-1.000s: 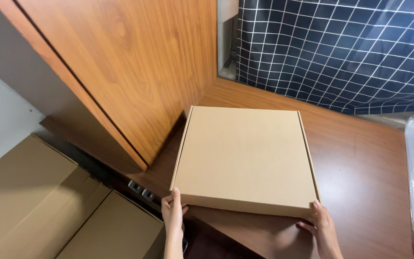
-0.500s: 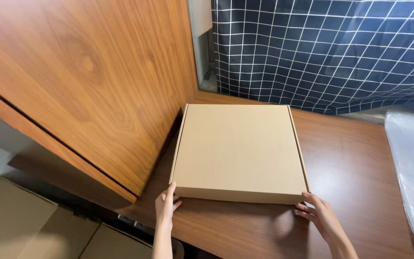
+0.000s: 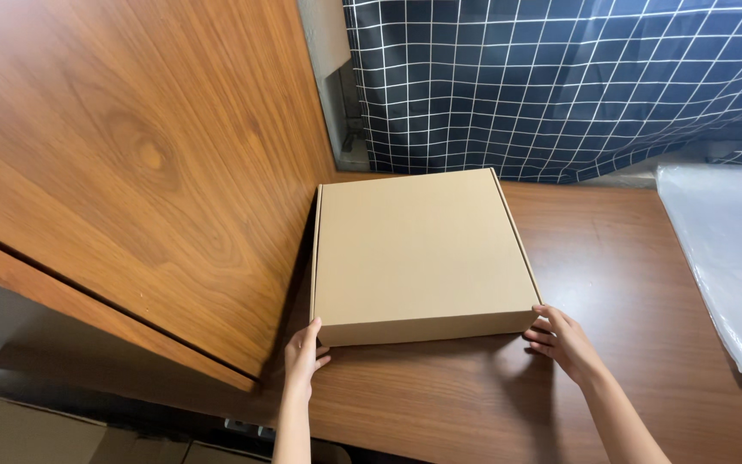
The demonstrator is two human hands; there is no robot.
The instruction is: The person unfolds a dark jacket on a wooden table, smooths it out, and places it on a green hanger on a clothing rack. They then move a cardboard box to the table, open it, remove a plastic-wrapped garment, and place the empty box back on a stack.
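A flat, closed brown cardboard box (image 3: 418,249) lies on a dark wooden table (image 3: 620,258), pushed up against a wooden panel on its left. My left hand (image 3: 302,352) rests against the box's near left corner, fingers on its front wall. At the near right corner, my right hand (image 3: 560,339) touches the box with its fingertips. Both hands are pressed to the box without lifting it.
A tall wood-grain panel (image 3: 130,163) stands to the left of the box. A dark blue checked curtain (image 3: 560,77) hangs behind the table. A clear plastic sheet (image 3: 727,258) lies on the table's right side. Cardboard cartons (image 3: 36,430) sit on the floor at lower left.
The box has slid away from me along the table, toward the curtain and beside the panel. Both hands stayed at its near corners, and the view tilted up.
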